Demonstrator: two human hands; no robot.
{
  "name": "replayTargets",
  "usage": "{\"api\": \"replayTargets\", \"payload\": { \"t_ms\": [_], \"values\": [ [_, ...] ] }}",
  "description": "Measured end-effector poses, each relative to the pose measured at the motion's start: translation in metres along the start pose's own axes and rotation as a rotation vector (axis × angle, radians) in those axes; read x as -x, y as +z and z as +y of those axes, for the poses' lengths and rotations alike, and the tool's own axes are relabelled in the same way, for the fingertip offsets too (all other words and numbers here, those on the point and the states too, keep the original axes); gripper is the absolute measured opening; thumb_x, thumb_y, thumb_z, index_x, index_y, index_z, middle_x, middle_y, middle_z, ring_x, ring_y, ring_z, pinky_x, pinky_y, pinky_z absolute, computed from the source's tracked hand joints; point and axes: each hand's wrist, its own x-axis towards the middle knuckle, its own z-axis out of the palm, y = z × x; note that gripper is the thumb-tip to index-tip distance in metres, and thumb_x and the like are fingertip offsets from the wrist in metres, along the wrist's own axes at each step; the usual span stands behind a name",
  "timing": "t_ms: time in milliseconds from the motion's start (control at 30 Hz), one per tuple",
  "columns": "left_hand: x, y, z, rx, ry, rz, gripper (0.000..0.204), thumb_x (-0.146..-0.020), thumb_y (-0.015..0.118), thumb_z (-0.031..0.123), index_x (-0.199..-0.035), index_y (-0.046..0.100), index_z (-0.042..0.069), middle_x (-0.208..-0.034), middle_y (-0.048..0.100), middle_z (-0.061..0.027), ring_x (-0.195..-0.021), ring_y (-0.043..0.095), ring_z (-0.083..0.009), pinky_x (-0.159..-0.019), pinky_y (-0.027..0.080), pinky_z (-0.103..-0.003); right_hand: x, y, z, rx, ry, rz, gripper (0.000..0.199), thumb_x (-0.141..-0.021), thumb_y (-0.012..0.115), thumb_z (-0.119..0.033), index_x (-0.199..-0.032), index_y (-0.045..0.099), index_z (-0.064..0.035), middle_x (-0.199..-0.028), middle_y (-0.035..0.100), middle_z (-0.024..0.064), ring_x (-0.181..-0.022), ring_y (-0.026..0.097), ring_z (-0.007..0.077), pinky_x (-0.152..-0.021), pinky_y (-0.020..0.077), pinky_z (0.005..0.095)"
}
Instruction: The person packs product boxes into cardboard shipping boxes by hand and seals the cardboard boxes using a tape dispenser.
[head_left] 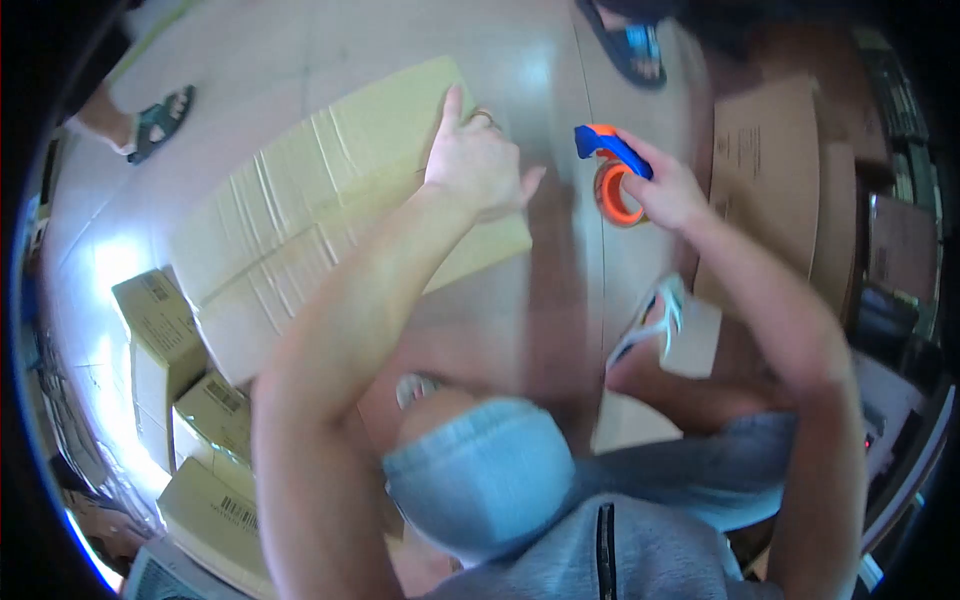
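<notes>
**Palm on the cardboard, dispenser held aside**

The left hand (472,165), fingers parted, lay palm down near the right end of a creased, tan, flat cardboard sheet (310,200). The right hand (668,190) was clamped on an orange-and-blue plastic tape dispenser (627,157), right of the sheet and apart from it. Steadying the sheet well seemed to call for pressure spread through the palm, fingertips clear of the dispenser's head.

The sheet appeared to lie on a pale, glossy tiled floor (240,60). Small tan cardboard boxes (165,330) stood to its left; large brown cartons (765,170) stood at right. Farther off, a dark-sandalled foot (158,125) showed at upper left.
</notes>
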Motion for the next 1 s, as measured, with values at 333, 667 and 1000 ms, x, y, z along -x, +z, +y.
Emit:
{"api": "replayTargets", "payload": {
  "t_ms": [333, 667, 1000],
  "values": [
    [0.098, 0.071, -0.158, 0.336, -0.842, 0.31, 0.07, -0.093, 0.041, 0.061, -0.135, 0.046, 0.005, -0.117, 0.059, -0.0259, -0.111, 0.057, -0.0403, -0.094, 0.044, -0.05, -0.021, -0.001, -0.056, -1.372, 0.108, -0.421, 0.044, -0.084, 0.061, -0.026, -0.124, 0.058, -0.0073, -0.115, 0.062, 0.0075, -0.108, 0.059, 0.0214, -0.099, 0.0434, 0.0372],
    [0.148, 0.098, -0.072, 0.421, -0.952, 0.427, 0.063, -0.092, 0.051, 0.054, -0.133, 0.048, 0.006, -0.109, 0.06, -0.0216, -0.103, 0.059, -0.0365, -0.089, 0.044, -0.047, -0.064, 0.046, -0.19, -0.568, -0.369, -0.079, 0.054, -0.085, 0.059, -0.024, -0.135, 0.055, -0.0049, -0.108, 0.066, 0.0064, -0.099, 0.062, 0.0191, -0.088, 0.0477, 0.0335],
    [0.151, 0.102, -0.073, 0.392, -0.943, 0.573, 0.055, -0.089, 0.057, 0.052, -0.122, 0.056, 0.008, -0.096, 0.062, -0.0192, -0.093, 0.062, -0.0357, -0.08, 0.046, -0.047, -0.087, 0.06, -0.263, 0.549, -0.362, -0.291, 0.059, -0.079, 0.056, -0.036, -0.137, 0.055, -0.0232, -0.101, 0.068, 0.0212, -0.094, 0.065, 0.037, -0.085, 0.0518, 0.0416]
  ]
}}
